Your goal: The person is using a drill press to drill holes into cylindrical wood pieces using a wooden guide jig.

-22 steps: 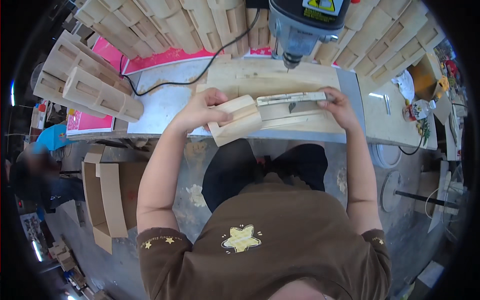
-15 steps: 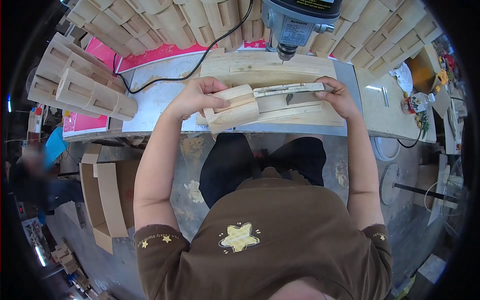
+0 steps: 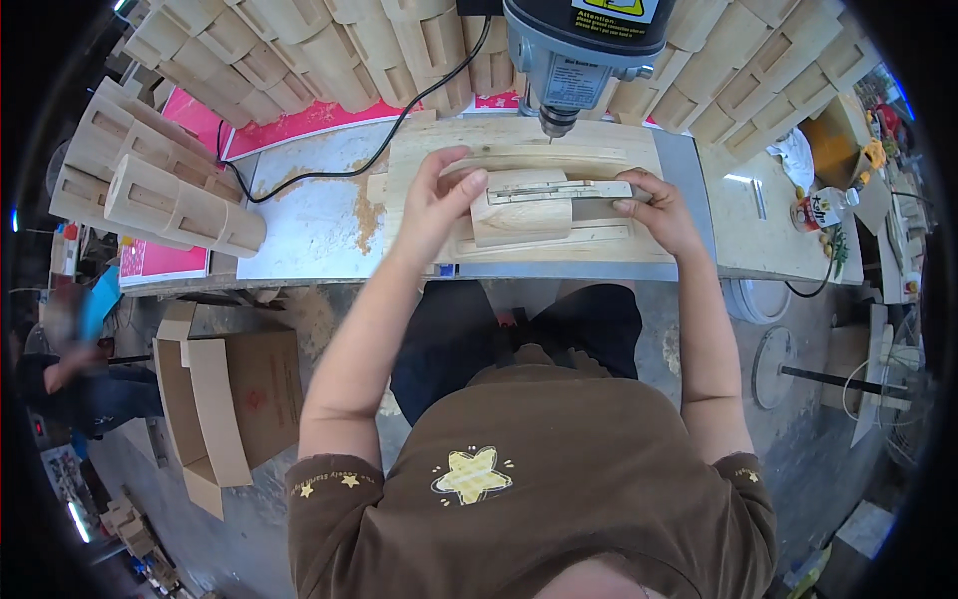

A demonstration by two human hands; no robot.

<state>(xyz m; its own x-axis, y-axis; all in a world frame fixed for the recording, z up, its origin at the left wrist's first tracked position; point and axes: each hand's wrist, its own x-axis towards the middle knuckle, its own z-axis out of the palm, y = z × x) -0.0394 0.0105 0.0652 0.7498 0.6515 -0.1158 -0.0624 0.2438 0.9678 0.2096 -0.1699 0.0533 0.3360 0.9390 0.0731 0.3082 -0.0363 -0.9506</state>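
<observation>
A pale, rounded wooden block [image 3: 521, 224] lies on a wooden board on the bench, below the drill press chuck [image 3: 557, 122]. Along its upper face runs a narrow whitish strip [image 3: 589, 190] with dark marks, which sticks out past the block's right end. My right hand [image 3: 659, 208] pinches that outer end between thumb and fingers. At the block's left end is my left hand [image 3: 439, 200], thumb and fingers apart; its thumb tip is by the block's upper left corner, and I cannot tell whether it touches.
Rows of stacked wooden cylinders [image 3: 299, 50] line the back of the bench, with more cylinders [image 3: 185, 205] at left. A black cable [image 3: 379, 150] crosses the bench. A bottle [image 3: 823, 208] stands at right. An open cardboard box [image 3: 225, 399] is on the floor; a blurred person [image 3: 85, 369] is beyond it.
The block has moved right, further along the strip, and now lies level on the board. My left hand has let go of it and its fingers have spread.
</observation>
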